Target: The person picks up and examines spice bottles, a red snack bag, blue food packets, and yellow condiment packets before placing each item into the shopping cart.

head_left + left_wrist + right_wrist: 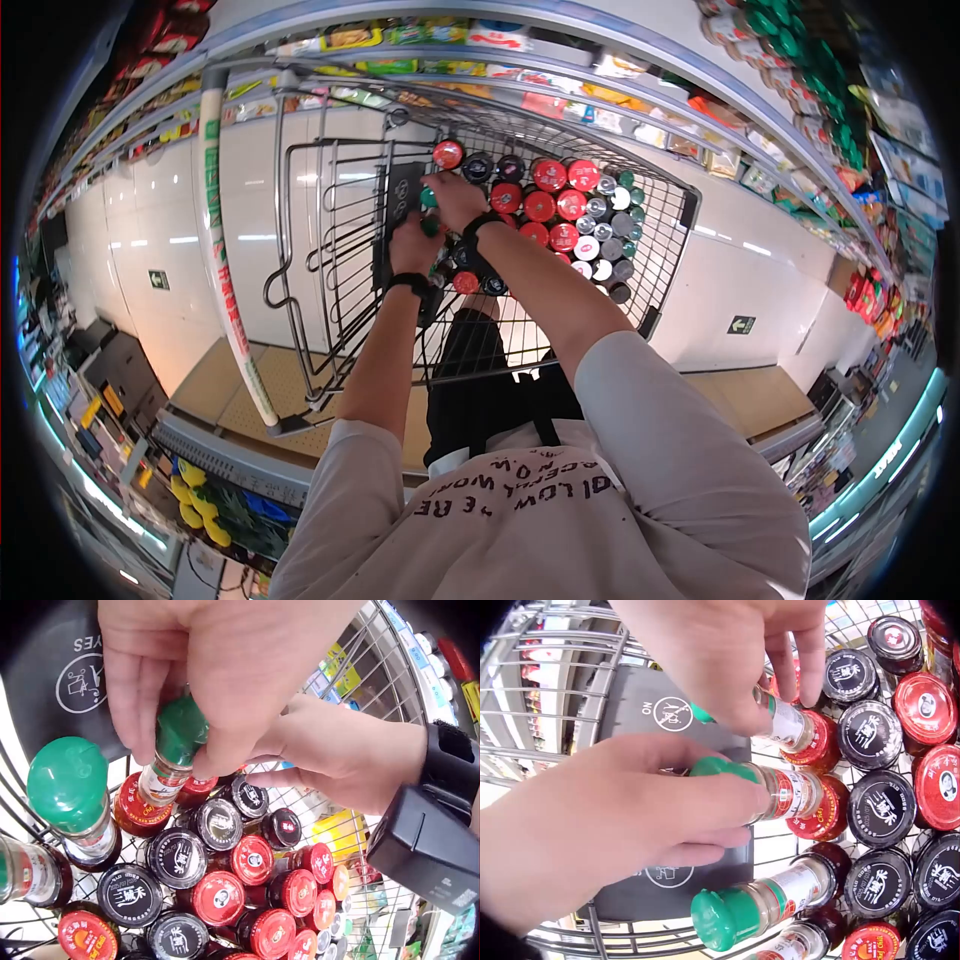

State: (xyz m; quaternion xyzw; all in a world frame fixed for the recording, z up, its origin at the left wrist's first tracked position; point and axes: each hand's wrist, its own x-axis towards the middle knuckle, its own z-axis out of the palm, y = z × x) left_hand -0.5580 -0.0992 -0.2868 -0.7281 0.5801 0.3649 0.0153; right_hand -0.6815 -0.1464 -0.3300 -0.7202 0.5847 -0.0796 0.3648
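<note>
My left hand (415, 245) (232, 660) (630, 814) pinches the green cap of a small spice bottle (163, 780) (791, 793) between thumb and fingers; its base is at a red-lidded jar (142, 814) (825, 814). Beside it, my right hand (458, 203) (337, 746) (712, 652) grips a similar bottle (787, 726), over another red-lidded jar (810, 754). More green-capped bottles (71, 787) (727, 919) stand on jars at the near side. Black-lidded jars (176, 856) (881, 808) sit alongside in the wire cart (350, 310).
Several red-lidded jars (550, 175) and small silver- and white-lidded containers (600, 210) fill the cart's middle. A dark panel (402, 195) (45, 682) (641, 705) lies beside the bottles. Stocked shelves (480, 62) run along the far side, and a tan shelf (735, 400) lies nearer.
</note>
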